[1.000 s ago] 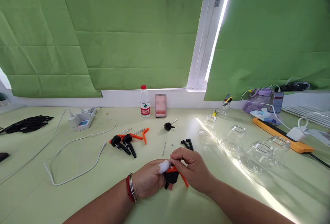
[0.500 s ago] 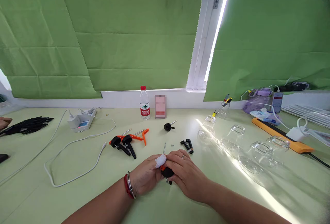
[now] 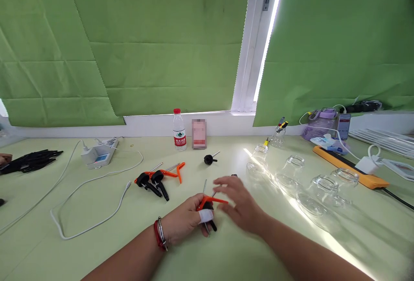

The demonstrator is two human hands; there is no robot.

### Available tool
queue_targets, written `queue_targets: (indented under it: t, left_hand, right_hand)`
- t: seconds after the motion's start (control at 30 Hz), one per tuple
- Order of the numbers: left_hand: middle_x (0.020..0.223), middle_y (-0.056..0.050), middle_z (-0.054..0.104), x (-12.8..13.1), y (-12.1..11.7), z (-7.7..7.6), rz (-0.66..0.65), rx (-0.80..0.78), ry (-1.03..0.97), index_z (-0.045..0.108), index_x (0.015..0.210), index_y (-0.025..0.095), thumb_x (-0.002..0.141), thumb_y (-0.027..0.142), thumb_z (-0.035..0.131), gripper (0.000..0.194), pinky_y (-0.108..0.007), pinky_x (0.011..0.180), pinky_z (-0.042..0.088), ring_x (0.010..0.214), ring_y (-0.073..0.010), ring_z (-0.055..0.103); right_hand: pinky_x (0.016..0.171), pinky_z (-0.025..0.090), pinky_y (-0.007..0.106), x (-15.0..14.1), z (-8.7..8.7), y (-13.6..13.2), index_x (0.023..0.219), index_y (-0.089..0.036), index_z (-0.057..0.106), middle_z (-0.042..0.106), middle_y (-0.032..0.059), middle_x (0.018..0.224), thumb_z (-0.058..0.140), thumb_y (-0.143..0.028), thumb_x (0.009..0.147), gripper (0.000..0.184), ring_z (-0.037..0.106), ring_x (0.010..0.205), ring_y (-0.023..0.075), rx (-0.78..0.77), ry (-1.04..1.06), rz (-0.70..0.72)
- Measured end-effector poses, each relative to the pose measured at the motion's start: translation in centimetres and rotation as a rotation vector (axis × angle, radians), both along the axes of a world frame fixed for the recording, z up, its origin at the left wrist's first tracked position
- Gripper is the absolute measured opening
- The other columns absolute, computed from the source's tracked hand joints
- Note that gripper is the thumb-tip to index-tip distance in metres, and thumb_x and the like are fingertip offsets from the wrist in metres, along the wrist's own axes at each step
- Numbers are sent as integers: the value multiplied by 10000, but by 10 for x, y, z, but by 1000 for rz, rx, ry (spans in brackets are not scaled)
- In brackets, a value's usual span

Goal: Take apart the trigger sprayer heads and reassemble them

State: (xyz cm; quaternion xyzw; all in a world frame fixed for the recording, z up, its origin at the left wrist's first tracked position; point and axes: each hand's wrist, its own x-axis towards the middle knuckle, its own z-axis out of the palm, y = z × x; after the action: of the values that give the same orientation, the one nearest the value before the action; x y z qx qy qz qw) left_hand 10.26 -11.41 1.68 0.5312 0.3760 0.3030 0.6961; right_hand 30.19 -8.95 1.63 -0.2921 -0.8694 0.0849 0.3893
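Note:
My left hand (image 3: pixel 189 218), its thumb wrapped in white, is closed on a black and orange piece (image 3: pixel 208 203) that has a round black body, an orange lever and thin metal rods. My right hand (image 3: pixel 237 201) is just right of the piece, fingers apart and slightly blurred; I see nothing held in it. A small black part (image 3: pixel 234 175) peeks out behind its fingers. Left of my hands lie two similar pieces (image 3: pixel 157 178) with black bodies and orange levers. Farther back is a black round part (image 3: pixel 210 159) with a metal rod.
Several upturned glass jars (image 3: pixel 323 190) stand on the right, by an orange power strip (image 3: pixel 371 179). A water bottle (image 3: pixel 180 132) and a pink card (image 3: pixel 199 134) are at the back. A white cable (image 3: pixel 87 181) loops across the left. Another person's hand (image 3: pixel 4 159) touches black strips (image 3: pixel 32 160) far left.
My right hand has come off the black and orange piece and moved right, its fingers opening. The orange lever now shows, sticking out to the right. My left hand keeps hold.

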Motion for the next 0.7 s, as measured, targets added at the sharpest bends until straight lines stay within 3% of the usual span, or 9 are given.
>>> queue_targets:
  t: [0.07, 0.13, 0.2, 0.33, 0.53, 0.63, 0.7]
  left_hand:
    - [751, -7, 546, -2, 3, -1, 102, -15, -7, 542, 846, 163, 745, 290, 651, 195, -302, 611, 499, 643, -137, 571]
    - [768, -17, 551, -3, 6, -3, 187, -23, -26, 539, 858, 163, 754, 318, 644, 214, -324, 638, 510, 653, -140, 575]
    - [781, -33, 571, -4, 10, -4, 243, -22, -55, 538, 861, 164, 762, 340, 635, 224, -333, 655, 513, 669, -149, 582]
    - [806, -50, 596, -6, 13, -7, 326, -13, -100, 535, 835, 169, 752, 343, 647, 223, -322, 657, 513, 697, -153, 581]
    - [815, -23, 557, -8, 15, -6, 395, -13, -168, 533, 827, 175, 738, 336, 668, 228, -315, 681, 507, 731, -153, 578]
    - [836, -18, 535, -8, 16, -4, 411, 0, -188, 532, 838, 173, 753, 343, 660, 229, -314, 685, 508, 749, -152, 578]
    - [842, -19, 532, -8, 16, -3, 415, 7, -197, 528, 840, 172, 764, 342, 653, 225, -312, 684, 508, 757, -152, 578]
  right_hand:
    - [843, 429, 371, 13, -6, 20, 966, -187, 584, 612, 100, 993, 434, -314, 893, 210, 543, 957, 217, -63, 147, -275]
    - [704, 456, 337, 26, -13, 40, 923, -181, 591, 623, 84, 916, 452, -358, 864, 233, 568, 824, 208, -235, 97, -538]
    - [638, 445, 306, 37, -20, 55, 932, -184, 605, 635, 66, 895, 489, -411, 821, 278, 581, 750, 190, -442, -34, -715]
    - [570, 402, 283, 48, -29, 68, 820, -176, 650, 655, 72, 814, 578, -423, 738, 270, 591, 715, 204, -539, -141, -767]
    - [597, 390, 305, 56, -29, 70, 778, -157, 660, 650, 106, 821, 537, -227, 747, 145, 586, 763, 237, -505, -202, -788]
    - [662, 416, 304, 50, -21, 62, 840, -165, 648, 636, 83, 857, 491, -228, 798, 174, 577, 786, 207, -457, -187, -727]
    - [703, 429, 290, 40, -15, 50, 884, -190, 624, 619, 50, 885, 462, -246, 834, 179, 567, 795, 175, -405, -155, -602]
